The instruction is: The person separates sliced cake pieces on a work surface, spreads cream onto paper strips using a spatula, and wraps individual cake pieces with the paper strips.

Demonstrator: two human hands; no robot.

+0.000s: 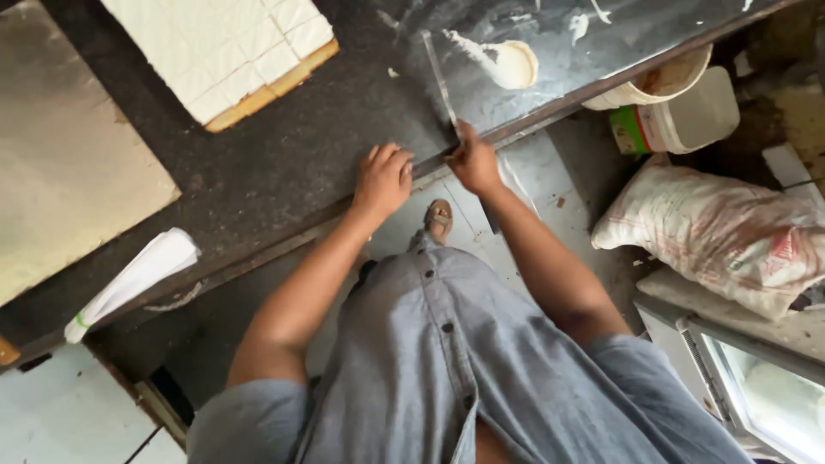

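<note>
The right hand (474, 163) is closed around the handle end of a long, thin knife (441, 82), whose blade runs away from the knuckles across the dark tabletop (284, 155), lying flat or nearly so near the front edge. The left hand (383, 179) rests just beside it, fingers curled loosely over the tabletop edge, holding nothing; I cannot tell whether it is pressing down or only resting.

Just beyond the blade tip, further from the right hand, sits a smear of white cream with a round dab (509, 64) on the wet-looking stone. Well beyond the left hand lies a slab of white cake cut into squares (225, 45) on a brown board. To the far side of the left hand, a large pale sheet (60, 163) covers the tabletop, and a rolled white cloth (133, 279) lies at the edge nearer the body.

Below the right hand, on the floor, stand a white bucket (679, 103), a filled sack (722, 232) and a chest with a glass lid (756, 387). A sandalled foot (439, 219) shows under the hands.

The main risk, as I judge it, is the blade slipping on the slick surface toward the left hand, which lies close by, or dropping off the edge toward the foot directly beneath.
</note>
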